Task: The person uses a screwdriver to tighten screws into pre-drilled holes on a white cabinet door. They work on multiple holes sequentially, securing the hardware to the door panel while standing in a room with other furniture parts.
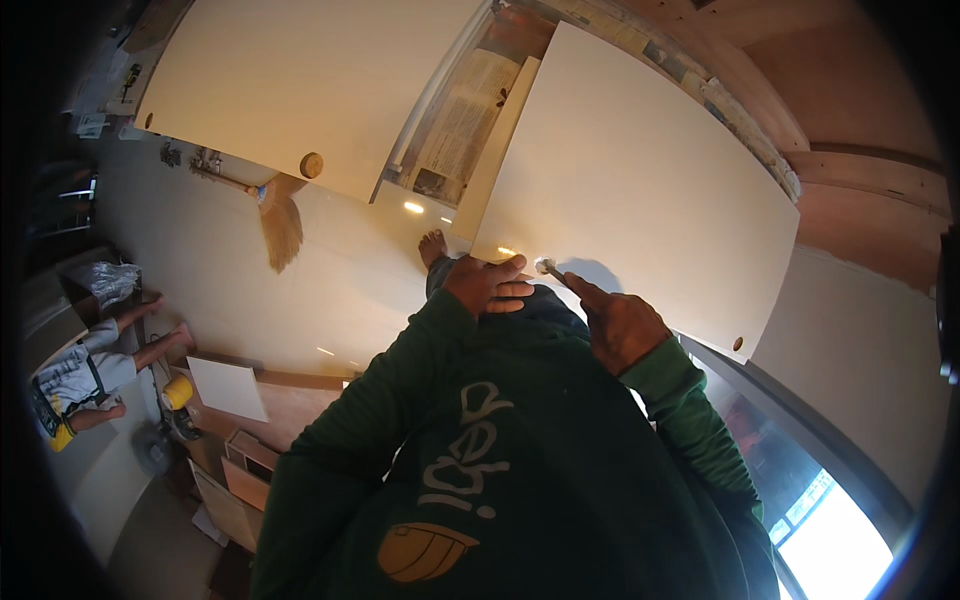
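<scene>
A large white panel (pixel 640 170) lies before me. My right hand (pixel 625 325) is closed round a slim tool (pixel 561 277), its pale end touching a small whitish spot at the panel's near edge. I cannot make out whether the tool is a brush or a blade. Over the same edge, just left of that spot, is my left hand (pixel 488 286), fingers stretched out and loosely apart, holding nothing that shows. A brown round hole (pixel 738 343) marks the panel's near right corner.
Another white panel (pixel 290 80) with round holes lies to the left. Between the panels runs a newspaper-covered strip (pixel 465 120). A broom (pixel 281 225) lies on the floor. At far left a person (pixel 90 375) sits by a yellow spool (pixel 177 392), a fan (pixel 154 447) and board pieces (pixel 228 388).
</scene>
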Tool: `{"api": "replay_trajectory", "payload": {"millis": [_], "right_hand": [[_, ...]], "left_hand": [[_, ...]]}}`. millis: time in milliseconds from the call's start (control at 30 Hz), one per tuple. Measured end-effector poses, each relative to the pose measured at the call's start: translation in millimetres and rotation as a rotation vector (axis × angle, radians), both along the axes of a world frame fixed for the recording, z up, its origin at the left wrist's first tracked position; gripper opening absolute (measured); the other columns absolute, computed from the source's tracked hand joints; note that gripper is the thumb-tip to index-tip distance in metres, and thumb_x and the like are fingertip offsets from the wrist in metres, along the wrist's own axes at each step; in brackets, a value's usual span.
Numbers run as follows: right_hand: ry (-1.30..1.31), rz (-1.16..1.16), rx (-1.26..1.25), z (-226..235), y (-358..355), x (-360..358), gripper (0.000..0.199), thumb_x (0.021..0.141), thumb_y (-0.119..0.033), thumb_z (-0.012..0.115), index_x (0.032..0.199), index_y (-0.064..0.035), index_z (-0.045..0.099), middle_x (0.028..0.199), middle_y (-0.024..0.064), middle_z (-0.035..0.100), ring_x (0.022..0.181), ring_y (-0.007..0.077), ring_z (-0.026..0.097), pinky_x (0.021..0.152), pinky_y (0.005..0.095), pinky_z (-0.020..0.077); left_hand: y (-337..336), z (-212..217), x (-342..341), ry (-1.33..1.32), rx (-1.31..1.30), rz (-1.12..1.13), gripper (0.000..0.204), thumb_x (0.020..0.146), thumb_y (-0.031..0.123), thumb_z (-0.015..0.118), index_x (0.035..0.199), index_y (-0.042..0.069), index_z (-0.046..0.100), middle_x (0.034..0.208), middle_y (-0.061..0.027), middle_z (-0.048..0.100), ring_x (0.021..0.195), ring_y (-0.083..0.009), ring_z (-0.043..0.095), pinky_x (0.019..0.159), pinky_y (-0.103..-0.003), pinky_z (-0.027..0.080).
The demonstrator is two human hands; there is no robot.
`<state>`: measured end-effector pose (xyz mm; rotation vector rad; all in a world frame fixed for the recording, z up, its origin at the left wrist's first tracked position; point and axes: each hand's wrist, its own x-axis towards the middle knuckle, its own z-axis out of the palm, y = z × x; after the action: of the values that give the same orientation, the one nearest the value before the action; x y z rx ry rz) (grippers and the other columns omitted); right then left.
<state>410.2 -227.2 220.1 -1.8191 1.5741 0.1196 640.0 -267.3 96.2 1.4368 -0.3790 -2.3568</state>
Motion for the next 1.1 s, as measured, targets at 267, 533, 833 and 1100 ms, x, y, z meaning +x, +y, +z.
{"api": "replay_trajectory", "payload": {"millis": [267, 533, 833, 1100], "right_hand": [[0.232, -0.082, 0.180, 9, -5, 40, 0.050, 0.097, -0.011, 0.055, 0.146, -0.0137, 0.059, 0.086, 0.0223, 0.073, 0.078, 0.0423, 0.072, 0.073, 0.0540, 0.0582], [0.360, 0.004, 0.181, 18, -30, 55, 0.053, 0.095, -0.007, 0.055, 0.146, -0.0161, 0.061, 0.083, 0.0215, 0.073, 0.072, 0.0398, 0.072, 0.071, 0.0512, 0.0605], [0.649, 0.036, 0.205, 21, -29, 60, 0.054, 0.098, -0.013, 0.057, 0.150, -0.0270, 0.059, 0.082, 0.0127, 0.070, 0.074, 0.0299, 0.074, 0.067, 0.0445, 0.0613], [0.614, 0.046, 0.237, 20, -24, 53, 0.054, 0.098, -0.012, 0.055, 0.151, -0.0264, 0.058, 0.082, 0.0143, 0.069, 0.075, 0.0308, 0.073, 0.067, 0.0458, 0.0614]], "left_hand": [[-14, -3, 10, 0.146, 0.100, -0.063, 0.045, 0.098, 0.028, 0.077, 0.131, 0.002, 0.061, 0.123, -0.0116, 0.070, 0.112, -0.0277, 0.074, 0.083, -0.038, 0.064], [-21, -1, 13, 0.178, 0.145, -0.067, 0.046, 0.096, 0.027, 0.081, 0.130, 0.004, 0.060, 0.124, -0.0084, 0.067, 0.114, -0.0244, 0.071, 0.092, -0.038, 0.061], [-25, 2, 14, 0.186, 0.193, -0.085, 0.048, 0.094, 0.026, 0.082, 0.132, 0.007, 0.059, 0.126, -0.0101, 0.067, 0.116, -0.0265, 0.071, 0.096, -0.039, 0.060], [-28, 4, 14, 0.225, 0.225, -0.087, 0.052, 0.095, 0.028, 0.081, 0.136, 0.006, 0.057, 0.129, -0.0095, 0.064, 0.121, -0.0278, 0.068, 0.100, -0.042, 0.057]]}}
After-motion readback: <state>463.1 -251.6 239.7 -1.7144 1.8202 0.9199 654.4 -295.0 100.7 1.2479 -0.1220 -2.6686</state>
